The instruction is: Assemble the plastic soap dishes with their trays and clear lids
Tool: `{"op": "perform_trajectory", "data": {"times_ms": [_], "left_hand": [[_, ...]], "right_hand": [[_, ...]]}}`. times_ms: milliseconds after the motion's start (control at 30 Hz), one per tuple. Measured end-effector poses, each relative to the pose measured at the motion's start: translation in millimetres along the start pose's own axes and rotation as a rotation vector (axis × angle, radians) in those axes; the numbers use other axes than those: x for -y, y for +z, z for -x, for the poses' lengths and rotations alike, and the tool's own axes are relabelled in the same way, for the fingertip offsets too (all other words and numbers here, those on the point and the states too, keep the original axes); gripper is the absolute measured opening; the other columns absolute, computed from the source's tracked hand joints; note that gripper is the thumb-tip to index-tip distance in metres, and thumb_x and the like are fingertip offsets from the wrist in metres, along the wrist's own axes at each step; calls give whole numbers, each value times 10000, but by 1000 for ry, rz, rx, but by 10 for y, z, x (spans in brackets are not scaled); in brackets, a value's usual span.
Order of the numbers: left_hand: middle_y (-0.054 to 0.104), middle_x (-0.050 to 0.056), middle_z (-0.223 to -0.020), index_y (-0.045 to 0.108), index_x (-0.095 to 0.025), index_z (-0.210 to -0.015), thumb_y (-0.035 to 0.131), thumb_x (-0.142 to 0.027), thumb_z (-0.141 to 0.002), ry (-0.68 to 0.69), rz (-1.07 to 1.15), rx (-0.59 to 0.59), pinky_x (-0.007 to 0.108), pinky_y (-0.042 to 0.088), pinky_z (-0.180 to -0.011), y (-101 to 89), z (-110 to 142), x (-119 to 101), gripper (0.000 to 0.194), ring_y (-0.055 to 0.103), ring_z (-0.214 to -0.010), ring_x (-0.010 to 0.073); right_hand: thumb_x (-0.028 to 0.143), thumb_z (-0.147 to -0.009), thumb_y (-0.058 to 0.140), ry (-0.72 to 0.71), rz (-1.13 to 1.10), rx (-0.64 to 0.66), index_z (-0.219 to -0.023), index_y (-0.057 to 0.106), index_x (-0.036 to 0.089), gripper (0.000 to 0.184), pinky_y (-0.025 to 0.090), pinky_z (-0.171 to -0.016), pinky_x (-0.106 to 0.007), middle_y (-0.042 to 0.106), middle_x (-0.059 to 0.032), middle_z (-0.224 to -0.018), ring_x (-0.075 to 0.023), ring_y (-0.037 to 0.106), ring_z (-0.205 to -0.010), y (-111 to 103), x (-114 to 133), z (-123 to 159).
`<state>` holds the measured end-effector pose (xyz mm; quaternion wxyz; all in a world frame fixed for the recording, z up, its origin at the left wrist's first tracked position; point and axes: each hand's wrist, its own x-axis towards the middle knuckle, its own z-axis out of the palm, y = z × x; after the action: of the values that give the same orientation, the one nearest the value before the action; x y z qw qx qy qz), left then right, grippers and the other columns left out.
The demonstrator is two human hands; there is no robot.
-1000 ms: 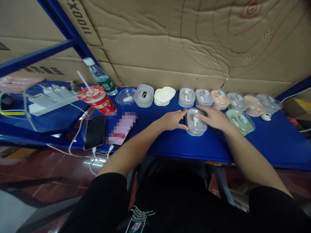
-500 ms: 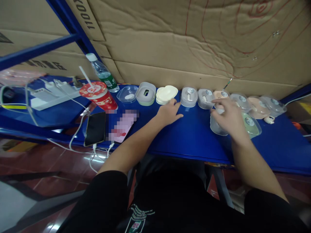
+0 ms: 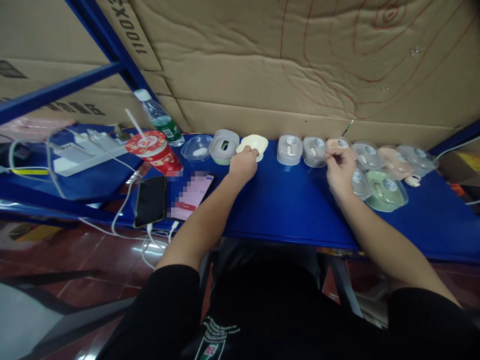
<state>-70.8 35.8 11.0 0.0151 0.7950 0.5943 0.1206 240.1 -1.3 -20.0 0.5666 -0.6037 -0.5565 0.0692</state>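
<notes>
My left hand (image 3: 244, 165) has its fingers closed at the near rim of a cream plastic dish (image 3: 255, 145) in the row along the cardboard. Beside that dish stands a grey box with an oval opening (image 3: 225, 146). My right hand (image 3: 340, 172) is pinched in front of a peach lidded box (image 3: 338, 146); whatever its fingertips hold, if anything, is hidden. Just left of it are two grey lidded boxes, one nearer (image 3: 315, 151) and one farther (image 3: 290, 149). A green lidded box (image 3: 386, 191) sits right of my right wrist, next to a clear-lidded box (image 3: 360, 185).
At the left are a clear plastic lid (image 3: 197, 148), a red paper cup with a straw (image 3: 157, 155), a water bottle (image 3: 162, 120) and two charging phones, one dark (image 3: 150, 201), one lit (image 3: 193, 197). A small cream part (image 3: 413, 180) lies at the right. Cardboard (image 3: 225, 75) backs the table.
My left hand has moved slightly left and closed at the cream dish's edge. My right hand has drawn its spread fingers into a pinch, uncovering more of the green box.
</notes>
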Motion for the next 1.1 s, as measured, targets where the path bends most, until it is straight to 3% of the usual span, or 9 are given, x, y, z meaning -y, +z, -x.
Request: {"op": "perform_trajectory", "data": {"times_ms": [133, 367, 533, 633, 700, 833, 967, 1100], "left_hand": [[667, 154, -1313, 726, -207, -1255, 556, -141, -932, -7, 37, -52, 450, 598, -875, -13, 12, -33, 370, 709, -1067, 309], [640, 143, -1347, 683, -227, -1290, 582, -151, -927, -15, 81, -124, 423, 572, -921, -161, 76, -71, 385, 680, -1121, 301], [644, 101, -1335, 688, -258, -1265, 593, -251, -978, 57, 194, -271, 385, 552, -932, -266, 179, -150, 303, 664, -1144, 277], [667, 88, -1292, 689, -245, -1275, 560, -335, -1040, 153, 313, -288, 371, 539, -974, -265, 212, -199, 283, 656, -1147, 258], [686, 100, -1263, 685, -211, -1320, 527, -373, -1072, 217, 384, -247, 368, 528, -1011, -236, 206, -219, 335, 661, -1143, 250], [729, 113, -1228, 711, -161, -1334, 461, -355, -1100, 273, 485, -140, 367, 514, -1068, -142, 156, -230, 393, 674, -1153, 240], [764, 101, -1145, 777, -182, -1192, 395, -325, -1108, 280, 407, 39, 394, 520, -1081, -50, 144, -222, 416, 688, -1142, 243], [689, 126, -1381, 755, -193, -1284, 510, -374, -1074, 152, 215, 85, 423, 544, -1063, -66, 171, -203, 370, 688, -1217, 286]], "right_hand": [[471, -954, 520, 8, 53, -68, -1036, 692, 258, 286, 608, -956, -631, 755, -139, -1044, -366, 725, -1096, -52, -159, -138], [488, -958, 484, -15, 167, -117, -978, 652, 259, 285, 592, -953, -605, 746, -136, -1006, -352, 724, -1051, -115, -226, -239], [462, -923, 534, 14, 146, -199, -936, 630, 249, 234, 590, -923, -568, 731, -129, -951, -331, 717, -950, -202, -254, -318], [499, -928, 542, -22, 123, -214, -1026, 634, 224, 306, 595, -886, -533, 716, -124, -957, -307, 705, -917, -210, -230, -288], [552, -943, 555, -101, 107, -114, -1186, 624, 213, 422, 603, -863, -506, 718, -118, -1013, -286, 701, -911, -174, -161, -197], [627, -922, 661, -355, 64, 262, -1407, 579, 224, 636, 619, -754, -459, 719, -131, -1189, -241, 679, -794, -51, 106, 94], [581, -966, 689, -511, 143, 617, -1349, 695, 265, 497, 627, -872, -461, 683, -131, -1353, -270, 726, -967, 5, 325, 303], [560, -1005, 658, -503, 208, 859, -1290, 752, 263, 422, 612, -932, -458, 727, -108, -1284, -285, 744, -1055, -8, 285, 304]]}}
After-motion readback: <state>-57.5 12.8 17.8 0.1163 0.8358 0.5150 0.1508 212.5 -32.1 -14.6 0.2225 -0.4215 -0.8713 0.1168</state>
